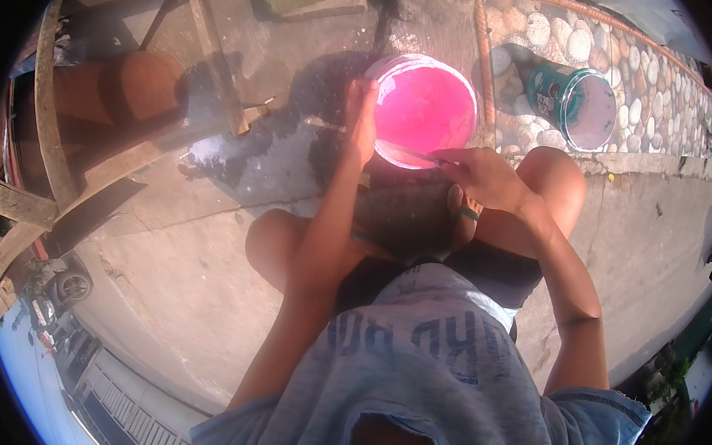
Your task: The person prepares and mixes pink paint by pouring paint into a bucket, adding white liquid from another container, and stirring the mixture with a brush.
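I am squatting on a concrete floor over a pink plastic bucket (424, 104) with a bright pink inside. My left hand (360, 121) grips the bucket's near left rim. My right hand (481, 175) is closed on a thin stick-like tool (405, 150) that reaches leftward across the bucket's near edge. Both hands are just in front of my knees. What lies inside the bucket I cannot make out.
A green paint can (571, 101) lies on its side on a pebble-paved strip at the upper right. A wooden frame (48, 122) and a round reddish-brown drum (120, 86) stand at the left. A wet dark patch (255, 143) marks the concrete beside the bucket.
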Demonstrator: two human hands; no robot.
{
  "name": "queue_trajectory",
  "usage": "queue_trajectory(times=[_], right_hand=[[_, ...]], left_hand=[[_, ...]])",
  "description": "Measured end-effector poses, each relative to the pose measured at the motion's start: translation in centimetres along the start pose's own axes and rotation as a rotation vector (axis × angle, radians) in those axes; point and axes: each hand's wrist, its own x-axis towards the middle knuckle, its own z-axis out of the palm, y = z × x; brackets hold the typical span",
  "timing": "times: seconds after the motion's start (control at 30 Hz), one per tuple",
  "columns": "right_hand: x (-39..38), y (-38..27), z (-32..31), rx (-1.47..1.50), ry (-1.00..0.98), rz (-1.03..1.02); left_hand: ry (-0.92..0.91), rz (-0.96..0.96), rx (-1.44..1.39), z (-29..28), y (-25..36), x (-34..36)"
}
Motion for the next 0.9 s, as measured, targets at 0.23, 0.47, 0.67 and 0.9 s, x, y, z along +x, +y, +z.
queue_trajectory(times=[0.23, 0.47, 0.67, 0.9], right_hand=[[0.7, 1.1, 1.2, -0.002, -0.091, 0.028], [-0.2, -0.4, 6.6, -0.163, 0.128, 0.016], [0.3, 1.3, 8.6, -0.205, 0.260, 0.082], [0.5, 2.0, 4.9, 0.084, 0.269, 0.182]], left_hand=[[0.095, -0.130, 0.038, -0.4, -0.5, 0.3], [-0.069, -0.121, 0.014, -0.3, -1.3, 0.9], [-0.072, -0.255, 0.092, -1.5, -3.5, 1.9], [-0.169, 0.027, -0.047, 0.7, -0.2, 0.4]])
